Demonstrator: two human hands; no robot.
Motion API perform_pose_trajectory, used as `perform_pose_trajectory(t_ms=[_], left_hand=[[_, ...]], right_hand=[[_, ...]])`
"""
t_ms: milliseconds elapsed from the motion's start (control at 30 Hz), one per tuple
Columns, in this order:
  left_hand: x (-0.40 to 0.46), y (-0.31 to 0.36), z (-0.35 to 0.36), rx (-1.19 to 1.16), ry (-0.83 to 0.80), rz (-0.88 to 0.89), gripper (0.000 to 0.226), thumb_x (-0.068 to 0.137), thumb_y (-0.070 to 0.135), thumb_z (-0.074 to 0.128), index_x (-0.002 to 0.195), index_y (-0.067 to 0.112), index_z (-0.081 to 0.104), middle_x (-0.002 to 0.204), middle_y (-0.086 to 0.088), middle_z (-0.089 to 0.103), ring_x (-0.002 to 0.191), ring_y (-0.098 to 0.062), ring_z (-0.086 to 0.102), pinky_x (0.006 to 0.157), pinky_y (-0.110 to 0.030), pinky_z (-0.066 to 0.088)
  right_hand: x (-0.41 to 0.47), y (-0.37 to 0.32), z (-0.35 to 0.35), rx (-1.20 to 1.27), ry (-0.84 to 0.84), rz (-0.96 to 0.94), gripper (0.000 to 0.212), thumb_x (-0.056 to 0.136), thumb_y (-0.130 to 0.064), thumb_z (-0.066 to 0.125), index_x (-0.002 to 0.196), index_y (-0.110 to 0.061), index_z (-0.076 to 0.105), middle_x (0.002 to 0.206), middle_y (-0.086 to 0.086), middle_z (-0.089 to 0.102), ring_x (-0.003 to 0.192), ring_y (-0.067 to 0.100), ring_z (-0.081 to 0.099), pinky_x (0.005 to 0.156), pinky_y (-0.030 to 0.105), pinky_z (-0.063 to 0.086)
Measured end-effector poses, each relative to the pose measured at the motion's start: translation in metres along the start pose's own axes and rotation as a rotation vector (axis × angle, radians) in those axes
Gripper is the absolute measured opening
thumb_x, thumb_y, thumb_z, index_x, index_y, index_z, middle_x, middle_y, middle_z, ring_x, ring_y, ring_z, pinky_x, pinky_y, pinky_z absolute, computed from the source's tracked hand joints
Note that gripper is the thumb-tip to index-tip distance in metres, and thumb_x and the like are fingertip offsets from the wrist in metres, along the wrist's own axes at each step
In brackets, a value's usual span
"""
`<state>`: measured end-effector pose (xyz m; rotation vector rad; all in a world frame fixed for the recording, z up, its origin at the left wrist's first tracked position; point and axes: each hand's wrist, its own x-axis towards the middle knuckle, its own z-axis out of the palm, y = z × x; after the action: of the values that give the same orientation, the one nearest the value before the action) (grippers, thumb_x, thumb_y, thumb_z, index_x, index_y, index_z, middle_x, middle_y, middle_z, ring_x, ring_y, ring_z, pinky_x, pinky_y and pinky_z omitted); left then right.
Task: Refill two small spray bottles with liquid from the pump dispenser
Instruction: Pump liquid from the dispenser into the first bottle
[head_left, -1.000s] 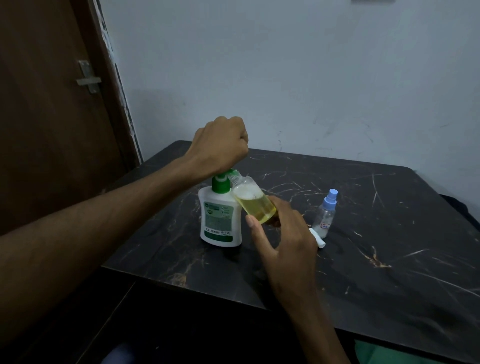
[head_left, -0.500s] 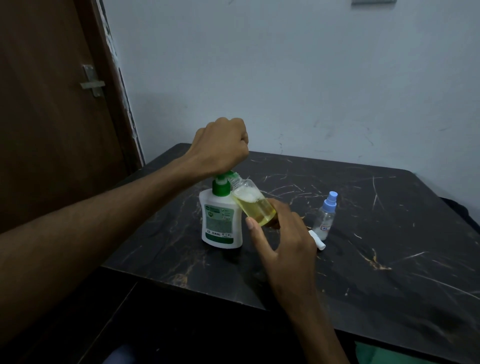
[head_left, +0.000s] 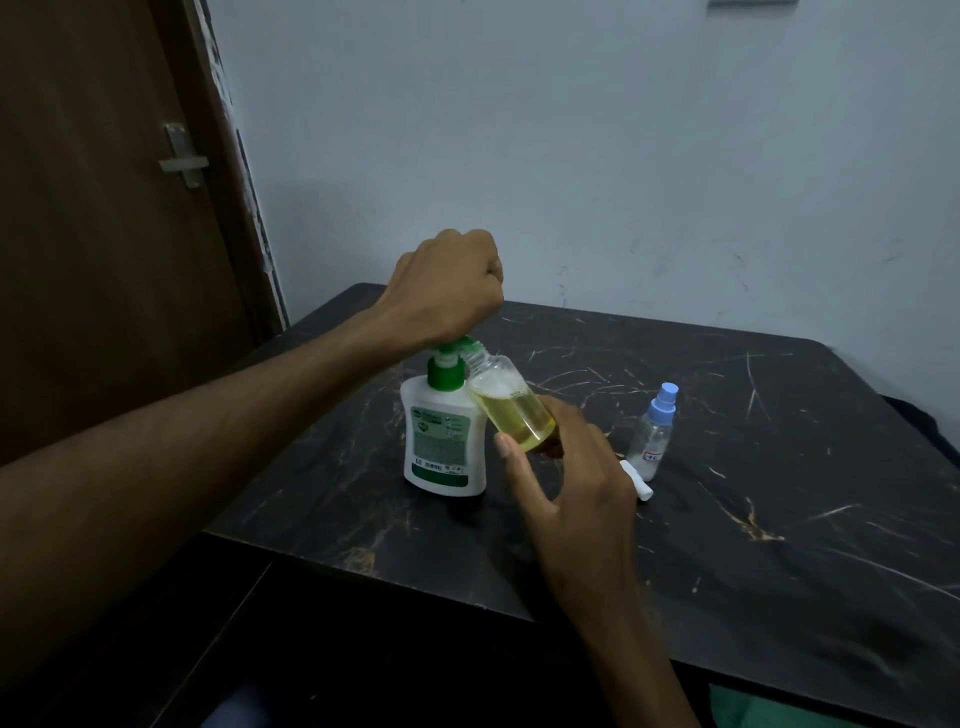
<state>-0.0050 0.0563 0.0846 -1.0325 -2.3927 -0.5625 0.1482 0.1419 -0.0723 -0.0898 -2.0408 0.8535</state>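
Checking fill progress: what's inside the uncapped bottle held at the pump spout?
The tilted bottle holds yellow liquid with white foam on top, roughly half full. The right hand hides its base, so the bottom isn't visible.

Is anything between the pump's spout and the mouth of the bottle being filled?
Nothing visible. The right hand holds the open bottle tilted with its mouth right at the green spout of the pump dispenser, which the left hand presses. The capped spray bottle stands well aside.
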Motion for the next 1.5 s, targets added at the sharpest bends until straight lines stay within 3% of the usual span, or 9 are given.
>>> perform_pose_trajectory(t_ms=[133, 300, 400, 467, 667, 767, 967, 1233, 1500], left_hand=[[-0.002, -0.006, 0.005, 0.001, -0.024, -0.026, 0.030, 0.073, 0.001, 0.051, 0.047, 0.012, 0.040, 0.056, 0.004, 0.055, 0.043, -0.013, 0.035, 0.054, -0.027, 0.033], [0.000, 0.000, -0.003, -0.007, 0.008, -0.007, 0.033, 0.071, -0.001, 0.050, 0.045, 0.014, 0.037, 0.075, 0.007, 0.056, 0.043, -0.010, 0.031, 0.052, -0.026, 0.029], [-0.001, -0.001, 0.004, -0.017, -0.006, -0.028, 0.037, 0.074, 0.000, 0.050, 0.045, 0.019, 0.036, 0.060, 0.008, 0.057, 0.045, -0.010, 0.033, 0.055, -0.027, 0.033], [-0.002, -0.003, 0.004, 0.004, -0.017, -0.045, 0.036, 0.076, 0.002, 0.050, 0.047, 0.020, 0.038, 0.048, 0.010, 0.042, 0.046, -0.011, 0.037, 0.056, -0.027, 0.033], [0.001, -0.003, -0.001, -0.036, -0.003, -0.031, 0.036, 0.073, 0.001, 0.048, 0.046, 0.020, 0.036, 0.068, 0.000, 0.059, 0.046, -0.011, 0.034, 0.058, -0.029, 0.036], [-0.001, -0.005, 0.005, -0.015, -0.019, -0.052, 0.030, 0.076, 0.001, 0.049, 0.048, 0.013, 0.049, 0.065, -0.002, 0.064, 0.049, -0.012, 0.044, 0.058, -0.029, 0.041], [0.001, -0.003, -0.002, 0.004, -0.002, -0.036, 0.035, 0.073, 0.002, 0.051, 0.045, 0.017, 0.037, 0.062, 0.006, 0.058, 0.046, -0.011, 0.036, 0.054, -0.027, 0.032], [-0.001, -0.004, 0.004, -0.025, -0.016, -0.038, 0.033, 0.074, 0.001, 0.050, 0.046, 0.013, 0.040, 0.073, 0.008, 0.058, 0.044, -0.010, 0.035, 0.053, -0.026, 0.031], [-0.001, -0.002, 0.005, -0.035, 0.001, -0.039, 0.038, 0.076, 0.001, 0.049, 0.046, 0.020, 0.036, 0.064, 0.003, 0.059, 0.046, -0.010, 0.035, 0.053, -0.029, 0.033]], right_hand=[[-0.001, 0.001, 0.001, -0.004, 0.005, 0.001, 0.039, 0.099, -0.054, 0.058, 0.128, -0.027, 0.060, 0.108, -0.011, 0.066, 0.096, 0.002, 0.059, 0.083, 0.019, 0.050], [0.000, 0.002, 0.002, 0.018, 0.004, 0.004, 0.043, 0.099, -0.055, 0.057, 0.131, -0.026, 0.060, 0.110, -0.012, 0.066, 0.098, 0.001, 0.060, 0.084, 0.023, 0.053], [0.000, 0.004, 0.002, 0.013, 0.016, 0.006, 0.042, 0.099, -0.054, 0.059, 0.130, -0.025, 0.061, 0.109, -0.011, 0.066, 0.097, 0.002, 0.060, 0.083, 0.024, 0.053], [0.000, 0.003, 0.003, 0.007, 0.019, 0.001, 0.042, 0.099, -0.054, 0.058, 0.130, -0.026, 0.061, 0.109, -0.011, 0.066, 0.096, 0.003, 0.060, 0.082, 0.025, 0.053], [0.000, 0.003, 0.002, 0.016, -0.008, 0.002, 0.043, 0.100, -0.056, 0.056, 0.132, -0.027, 0.059, 0.111, -0.013, 0.065, 0.099, 0.001, 0.060, 0.084, 0.022, 0.053], [0.001, 0.003, 0.003, 0.004, -0.006, 0.004, 0.043, 0.100, -0.056, 0.056, 0.132, -0.026, 0.060, 0.111, -0.012, 0.065, 0.098, 0.001, 0.060, 0.084, 0.021, 0.052], [0.001, 0.001, 0.002, 0.004, -0.001, -0.010, 0.039, 0.099, -0.051, 0.060, 0.130, -0.027, 0.060, 0.108, -0.013, 0.064, 0.097, 0.000, 0.059, 0.082, 0.021, 0.052], [0.000, 0.003, 0.003, -0.003, -0.005, 0.015, 0.042, 0.099, -0.056, 0.057, 0.130, -0.027, 0.060, 0.108, -0.013, 0.064, 0.097, 0.002, 0.060, 0.082, 0.025, 0.053], [0.001, 0.003, 0.003, 0.004, 0.009, 0.003, 0.039, 0.100, -0.054, 0.057, 0.128, -0.027, 0.061, 0.106, -0.013, 0.065, 0.095, 0.003, 0.060, 0.081, 0.027, 0.054]])
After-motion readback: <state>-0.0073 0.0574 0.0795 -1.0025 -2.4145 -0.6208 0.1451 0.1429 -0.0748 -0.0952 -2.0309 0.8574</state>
